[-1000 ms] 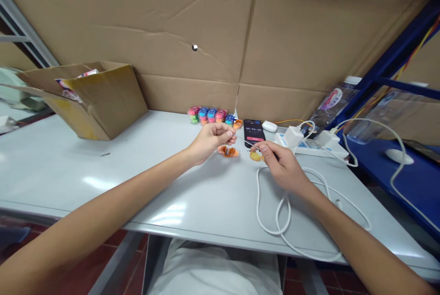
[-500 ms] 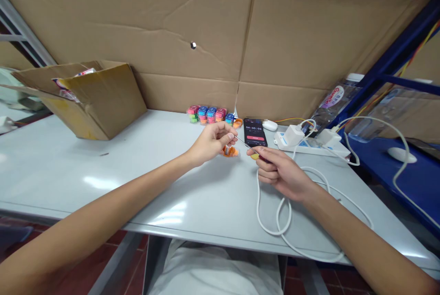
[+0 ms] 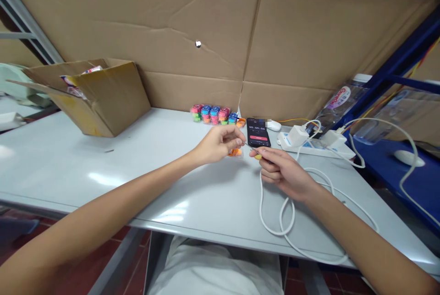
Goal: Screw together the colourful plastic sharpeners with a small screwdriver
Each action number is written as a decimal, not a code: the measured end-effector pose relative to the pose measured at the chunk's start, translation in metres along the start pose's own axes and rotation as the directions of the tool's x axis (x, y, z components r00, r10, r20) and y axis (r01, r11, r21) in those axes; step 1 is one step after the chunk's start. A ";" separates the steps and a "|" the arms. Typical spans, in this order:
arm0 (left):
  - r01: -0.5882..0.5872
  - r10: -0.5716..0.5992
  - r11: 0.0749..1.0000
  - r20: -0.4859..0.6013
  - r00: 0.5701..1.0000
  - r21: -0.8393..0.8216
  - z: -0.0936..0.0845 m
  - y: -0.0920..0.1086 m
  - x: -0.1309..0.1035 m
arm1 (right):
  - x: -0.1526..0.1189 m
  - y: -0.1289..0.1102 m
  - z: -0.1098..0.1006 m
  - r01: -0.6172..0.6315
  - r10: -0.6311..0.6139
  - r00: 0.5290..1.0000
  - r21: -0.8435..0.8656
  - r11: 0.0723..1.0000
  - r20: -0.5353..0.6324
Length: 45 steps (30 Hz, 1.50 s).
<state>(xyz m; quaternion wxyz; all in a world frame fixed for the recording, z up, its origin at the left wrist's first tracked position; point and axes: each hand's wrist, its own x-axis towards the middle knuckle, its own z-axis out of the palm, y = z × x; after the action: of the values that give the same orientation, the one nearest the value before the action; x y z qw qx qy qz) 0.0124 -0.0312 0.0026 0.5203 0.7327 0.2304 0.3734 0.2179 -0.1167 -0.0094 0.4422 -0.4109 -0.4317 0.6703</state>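
Observation:
A thin metal rod point(image 3: 250, 147), like a screwdriver shaft, spans the gap between my hands. My right hand point(image 3: 280, 169) is closed round its handle end, which the fingers mostly hide. The fingertips of my left hand point(image 3: 223, 143) are pinched at the rod's far tip; whether a small part is there too cannot be seen. Just behind and below the left fingertips lies an orange plastic piece point(image 3: 236, 152), partly hidden. A small yellow item point(image 3: 258, 157) shows beside the right fingers. Beyond the hands stands a row of colourful small plastic blocks point(image 3: 215, 114).
A black phone point(image 3: 258, 133) shows a timer. Right of it are a white mouse point(image 3: 273, 125), a power strip point(image 3: 318, 147) with chargers and a looped white cable point(image 3: 292, 221). An open cardboard box point(image 3: 113, 98) stands at the left, a plastic bottle point(image 3: 338, 102) at the back right.
The view has shifted slightly, so most things sit a little further right. My left hand has moved closer to my right hand and covers more of the orange piece.

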 end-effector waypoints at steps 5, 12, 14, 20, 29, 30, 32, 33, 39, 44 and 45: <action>-0.003 0.002 1.000 0.065 0.998 0.012 -0.004 0.002 0.000 | -0.001 -0.001 0.000 -0.005 0.005 1.000 -0.028 1.000 0.010; -0.008 0.005 0.998 0.047 0.999 0.059 -0.009 0.000 0.002 | -0.002 -0.004 0.002 0.008 -0.008 1.000 -0.053 0.999 -0.001; -0.047 0.052 0.974 -0.016 0.999 0.221 -0.016 -0.003 0.004 | -0.002 -0.005 0.002 0.023 -0.024 1.000 -0.056 0.998 -0.017; -0.032 0.014 0.843 0.038 0.999 0.537 -0.038 -0.018 0.010 | -0.002 -0.009 0.000 0.072 -0.076 0.994 -0.056 0.996 -0.073; 0.090 -0.111 0.860 0.012 0.994 0.501 -0.027 -0.031 0.009 | -0.002 -0.008 -0.001 0.085 -0.095 0.991 -0.111 0.990 -0.091; 0.108 -0.130 0.866 0.010 0.991 0.489 -0.027 -0.031 0.009 | -0.002 -0.008 -0.001 0.087 -0.099 0.991 -0.130 0.988 -0.090; 0.141 -0.168 0.880 0.018 0.986 0.454 -0.027 -0.031 0.009 | -0.001 -0.008 -0.002 0.094 -0.111 0.990 -0.181 0.979 -0.086; 0.155 -0.184 0.887 0.025 0.983 0.435 -0.028 -0.031 0.009 | -0.001 -0.008 -0.002 0.098 -0.119 0.989 -0.215 0.972 -0.084; 0.203 -0.242 0.920 0.079 0.967 0.335 -0.029 -0.030 0.009 | 0.001 -0.007 -0.005 0.158 -0.248 0.966 -0.587 0.794 -0.075; 0.201 -0.255 0.937 0.170 0.952 0.285 -0.032 -0.030 0.009 | -0.002 -0.006 -0.007 0.221 -0.364 0.931 -0.851 0.477 0.037; 0.201 -0.260 0.938 0.190 0.947 0.281 -0.033 -0.029 0.009 | -0.003 -0.006 -0.007 0.226 -0.363 0.930 -0.874 0.431 0.061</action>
<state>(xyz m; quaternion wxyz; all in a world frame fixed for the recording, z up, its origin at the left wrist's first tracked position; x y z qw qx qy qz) -0.0063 0.0048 -0.0159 0.4836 0.7991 0.3015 0.1912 0.2263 -0.1162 -0.0053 0.3121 -0.5397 -0.7434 0.2423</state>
